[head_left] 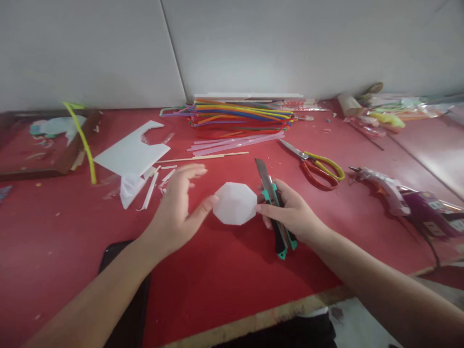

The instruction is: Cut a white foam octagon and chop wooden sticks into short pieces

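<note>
A small white foam octagon (235, 203) lies on the red table (224, 275) between my hands. My left hand (178, 207) is open, fingers spread above the table, and its thumb tip touches the octagon's left edge. My right hand (290, 212) is closed round a green and black utility knife (274, 203) with its blade out, pointing away from me. A finger of that hand touches the octagon's right edge.
Yellow-and-red scissors (319, 166) and a glue gun (384, 188) lie to the right. A stack of coloured straws (241, 118) sits at the back. A cut white foam sheet (132, 152) with scraps lies left, beside a yellow-green pipe cleaner (84, 140). A dark phone (125, 290) lies under my left forearm.
</note>
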### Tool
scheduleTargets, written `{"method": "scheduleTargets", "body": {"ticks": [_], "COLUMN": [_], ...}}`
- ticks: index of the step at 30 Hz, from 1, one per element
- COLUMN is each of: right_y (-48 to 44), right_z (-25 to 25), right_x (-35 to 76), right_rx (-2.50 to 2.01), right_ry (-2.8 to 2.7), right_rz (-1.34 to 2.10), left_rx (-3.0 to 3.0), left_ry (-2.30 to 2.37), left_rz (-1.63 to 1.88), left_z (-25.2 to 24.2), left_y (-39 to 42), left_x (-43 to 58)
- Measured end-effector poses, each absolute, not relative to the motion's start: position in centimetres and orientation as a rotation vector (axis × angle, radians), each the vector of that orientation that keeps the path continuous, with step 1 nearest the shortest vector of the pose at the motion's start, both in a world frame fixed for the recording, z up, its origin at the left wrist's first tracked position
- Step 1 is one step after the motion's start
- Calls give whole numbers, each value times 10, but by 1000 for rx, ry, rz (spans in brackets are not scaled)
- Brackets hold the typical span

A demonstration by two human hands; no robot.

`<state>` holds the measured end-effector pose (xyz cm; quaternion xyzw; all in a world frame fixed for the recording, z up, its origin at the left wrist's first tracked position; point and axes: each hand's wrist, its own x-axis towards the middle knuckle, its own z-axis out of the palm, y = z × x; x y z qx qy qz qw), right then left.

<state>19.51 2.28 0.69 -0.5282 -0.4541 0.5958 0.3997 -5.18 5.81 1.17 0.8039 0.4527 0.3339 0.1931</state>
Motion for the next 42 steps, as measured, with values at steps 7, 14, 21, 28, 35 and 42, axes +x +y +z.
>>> {"method": "scheduleTargets", "body": {"ticks": [7, 14, 21, 28, 35, 42], "right_y": [16, 19, 13, 3, -8, -14], "right_z": [14, 19, 27, 30, 30, 37], "right_x": [191, 205, 214, 210, 209, 207], "right_rx": [-1453, -1577, -1585, -1565, -1581, -1617], "right_ry": [-1484, -1376, -1926, -2147, -2241, -2307], "right_rz": [1538, 1589, 1210, 890, 981, 1045], "left_rx": [2222, 2491, 2796, 2890, 2916, 2871], "left_ry": [1075, 1037, 972, 669, 630, 687], "left_rz": [482, 416, 513, 448, 360, 317], "left_z": [8, 4, 11, 13, 17, 17], "left_y": [39, 42, 34, 31, 29, 28], "left_x": [-36, -35, -37, -36, -31, -30]}}
